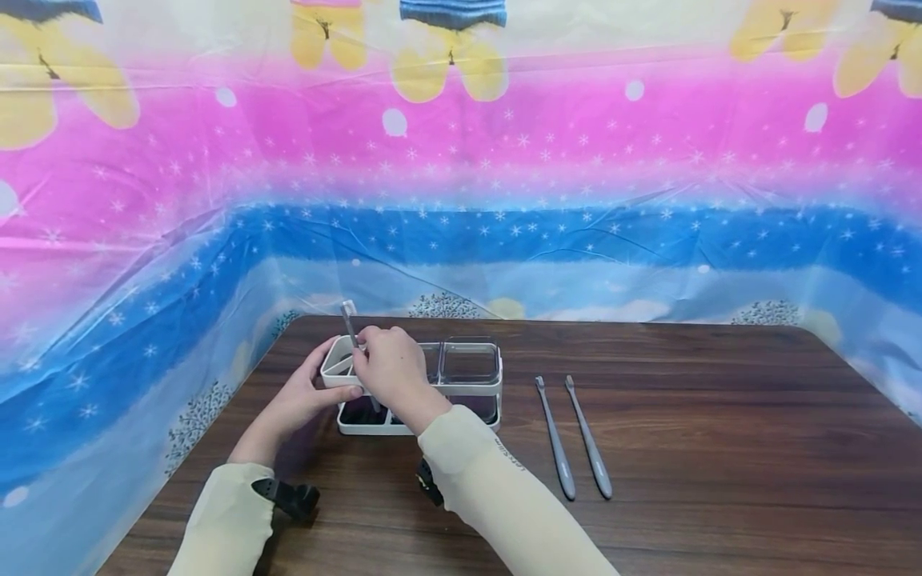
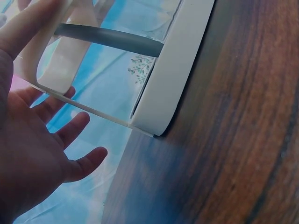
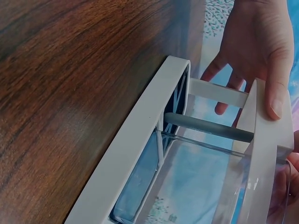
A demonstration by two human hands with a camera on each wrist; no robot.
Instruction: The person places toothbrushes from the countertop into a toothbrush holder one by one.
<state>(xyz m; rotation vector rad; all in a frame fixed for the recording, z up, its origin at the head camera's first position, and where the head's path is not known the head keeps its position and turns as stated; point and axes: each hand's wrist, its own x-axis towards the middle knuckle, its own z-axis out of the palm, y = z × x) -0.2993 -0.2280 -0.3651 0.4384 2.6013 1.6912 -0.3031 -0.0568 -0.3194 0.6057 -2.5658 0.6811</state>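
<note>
Pale sleeve (image 1: pixel 504 488) nearest, right grip (image 1: pixel 394 370) pinching a grey toothbrush (image 3: pixel 210 127) in the end compartment (image 1: pixel 337 357) of a white holder (image 1: pixel 471 390), contact with lower tray (image 1: pixel 363 430) unclear, left grip (image 1: pixel 297 406) holding that end, clear cups (image 1: pixel 470 362) right of both grips, one partly hidden, two toothbrushes (image 1: pixel 556 440) (image 1: pixel 588 438) farther right on worktop (image 1: pixel 735 448)

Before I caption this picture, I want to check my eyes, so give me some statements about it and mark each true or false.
1. The right hand holds a toothbrush. True.
2. That toothbrush's head points down. False: it points up.
3. Two loose toothbrushes lie on the table, to the right of the white holder. True.
4. Those two cross each other. False: they lie apart, side by side.
5. The left hand touches the white holder. True.
6. The loose toothbrushes' heads point toward the viewer. False: they point away.
</note>
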